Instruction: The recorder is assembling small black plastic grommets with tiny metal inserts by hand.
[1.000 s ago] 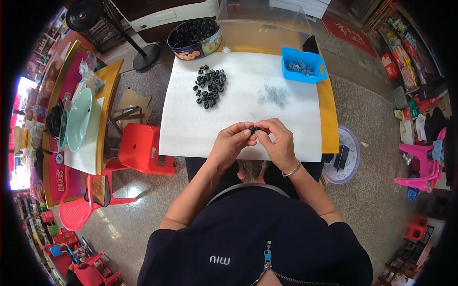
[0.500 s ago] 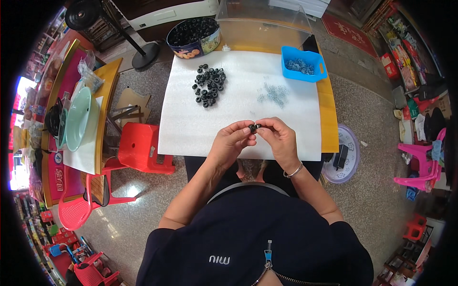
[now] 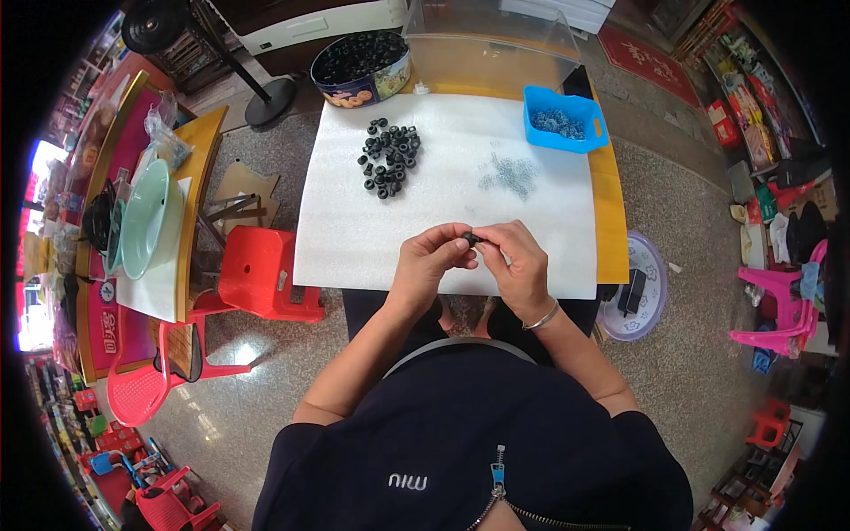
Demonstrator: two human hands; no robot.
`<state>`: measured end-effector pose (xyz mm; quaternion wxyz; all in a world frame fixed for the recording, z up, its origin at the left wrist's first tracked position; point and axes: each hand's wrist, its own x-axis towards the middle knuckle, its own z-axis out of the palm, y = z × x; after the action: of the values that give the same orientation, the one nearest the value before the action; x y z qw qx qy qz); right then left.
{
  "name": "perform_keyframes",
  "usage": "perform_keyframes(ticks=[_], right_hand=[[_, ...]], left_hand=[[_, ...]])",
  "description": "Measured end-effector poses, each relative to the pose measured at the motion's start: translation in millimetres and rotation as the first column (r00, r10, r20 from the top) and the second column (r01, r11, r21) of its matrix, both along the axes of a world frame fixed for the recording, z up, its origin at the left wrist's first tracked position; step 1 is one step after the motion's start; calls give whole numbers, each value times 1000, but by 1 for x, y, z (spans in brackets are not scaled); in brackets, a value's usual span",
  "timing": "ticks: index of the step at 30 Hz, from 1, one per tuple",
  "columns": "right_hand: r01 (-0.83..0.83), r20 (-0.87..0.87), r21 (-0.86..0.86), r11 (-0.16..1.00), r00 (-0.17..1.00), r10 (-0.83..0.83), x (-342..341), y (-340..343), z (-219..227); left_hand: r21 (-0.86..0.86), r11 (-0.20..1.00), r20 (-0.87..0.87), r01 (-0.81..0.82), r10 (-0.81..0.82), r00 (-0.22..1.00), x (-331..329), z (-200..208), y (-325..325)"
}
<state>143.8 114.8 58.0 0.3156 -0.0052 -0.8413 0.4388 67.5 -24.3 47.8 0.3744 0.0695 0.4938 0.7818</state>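
Observation:
Over the near part of the white sheet (image 3: 381, 252), my two hands meet at a small black ring-shaped part (image 3: 469, 238). My left hand (image 3: 436, 257) pinches this part between thumb and fingers. My right hand (image 3: 516, 263) is closed too, its fingertips pressed against the part's right side; whatever they grip is too small to make out. Beyond my left hand lies a loose pile of similar black parts (image 3: 388, 157). Farther right, tiny bluish-grey pieces (image 3: 512, 177) are scattered on the sheet.
A round tin (image 3: 367, 93) full of black parts stands at the back left, beside a clear plastic box (image 3: 491, 57). At the back right sits a blue basket (image 3: 571, 140) with small metallic pieces. A red stool (image 3: 252, 265) stands left of the table.
My right hand has turned slightly and its fingers have closed in nearer the black part. My left hand stays almost where it was, holding the part.

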Motion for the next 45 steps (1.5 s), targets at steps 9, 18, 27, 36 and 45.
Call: perform_keyframes(ticks=[9,18,27,36,45], right_hand=[[30,-125,218,975,992,-3,-2,0,-3],[24,-130,295,955,991,15,-3,2,-6],[-46,34,47,998,998,44,-1,1,-8],[-134,178,-592,795,940,291,-6,-17,-14],[-30,123,-409,912,988,88,-12,-34,-21]], left_hand=[[-47,999,-144,-18,11,990,4,0,1],[-73,997,-188,18,-31,982,1,1,2],[-85,993,-102,84,-93,990,-3,-9,4],[-39,992,-99,120,-123,987,5,0,12],[-25,997,-79,72,-74,994,8,-9,12]])
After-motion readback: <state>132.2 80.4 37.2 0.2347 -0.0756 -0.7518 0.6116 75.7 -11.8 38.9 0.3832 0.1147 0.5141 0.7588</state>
